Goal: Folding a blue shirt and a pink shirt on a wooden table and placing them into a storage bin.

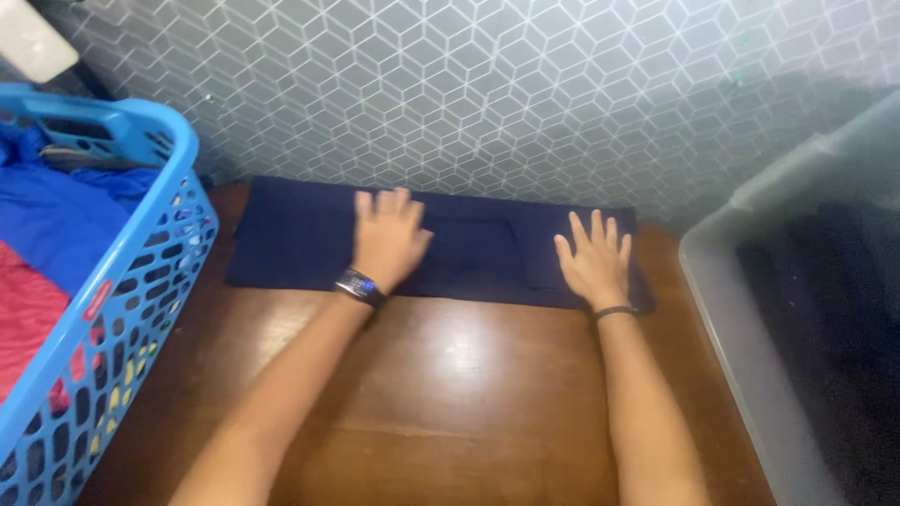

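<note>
left hand [389,239] flat, open on cloth [291,239] | right hand [593,262] flat, open on its right end | cloth folded at table [450,375] back by wall | risk: uneven pressing may skew folds

Lighting dim and cool overall. Soft glare patch on the counter [469,361] between the forearms (light source overhead, out of frame). Right side falls into shadow; grey bin [750,309] murky. Slight blur throughout, stronger toward the edges.
</note>
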